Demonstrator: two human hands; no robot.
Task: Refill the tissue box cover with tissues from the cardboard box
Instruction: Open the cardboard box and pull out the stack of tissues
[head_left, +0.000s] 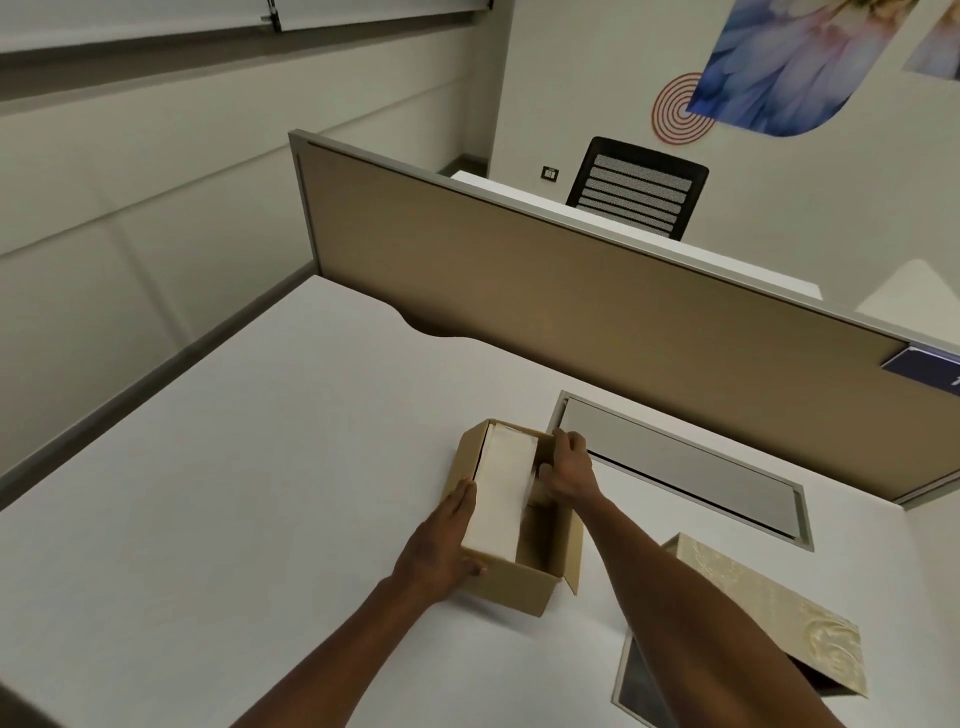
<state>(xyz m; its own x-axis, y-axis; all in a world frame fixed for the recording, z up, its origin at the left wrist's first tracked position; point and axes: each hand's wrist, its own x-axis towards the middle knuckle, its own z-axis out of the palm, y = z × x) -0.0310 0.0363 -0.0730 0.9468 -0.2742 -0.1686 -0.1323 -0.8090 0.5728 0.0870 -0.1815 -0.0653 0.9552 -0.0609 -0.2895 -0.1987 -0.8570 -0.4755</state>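
A wide white desk (218, 493) fills the view, backed by a tan fabric partition panel with a grey metal frame (571, 291); a grey rectangular cable hatch (675, 467) is set flush into the surface. Near the middle of the desk an open brown cardboard box (514, 577) is seen, and inside it, against its left wall, a white rectangular stack of tissues (501, 493) is stood on edge, its top level with the rim. To the right, well apart from the box, the cream, leaf-patterned tissue box cover (769, 603) is seen lying tilted, its lid apparently hinged open over a dark interior, partly hidden by the right forearm.

The left hand (441, 551) is laid flat against the box's left side and near corner, fingers extended, bracing rather than closing around anything. The right hand (569, 467) is curled over the far right edge of the box, fingers bent around the cardboard beside the stack; whether the tissues themselves are pinched cannot be told.

The stack is judged light, soft and compressible, and liable to fan apart or sag if lifted from one end. It is best taken by both long faces, squeezed gently between the palms.
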